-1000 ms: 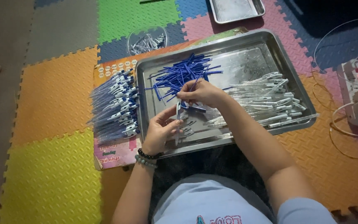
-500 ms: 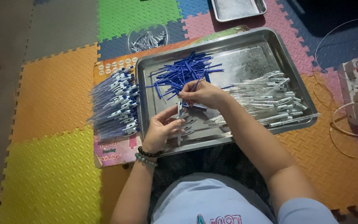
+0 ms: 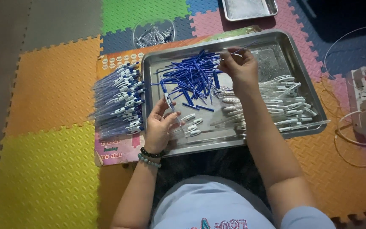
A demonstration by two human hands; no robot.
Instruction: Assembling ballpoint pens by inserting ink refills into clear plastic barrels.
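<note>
A big steel tray (image 3: pixel 295 63) lies on the foam mat in front of me. A heap of blue pen refills (image 3: pixel 191 78) fills its left middle, and clear pen barrels (image 3: pixel 282 106) lie at its right. My left hand (image 3: pixel 159 127) grips a pen (image 3: pixel 169 101) with a blue and white end over the tray's front left part. Over the tray's far side, my right hand (image 3: pixel 238 68) pinches a thin refill (image 3: pixel 244 46) between its fingertips. A few white pen caps (image 3: pixel 191 123) rest beside my left hand.
A pile of assembled pens (image 3: pixel 119 99) lies on printed cardboard (image 3: pixel 117 148) left of the tray. A round clear lid with small parts (image 3: pixel 153 36) and a second smaller tray (image 3: pixel 248 8) sit farther off. A power strip (image 3: pixel 361 101) with white cables lies at the right.
My right hand has lifted away from my left hand to the tray's far side with a refill in its fingers. The left hand has stayed near the tray's front.
</note>
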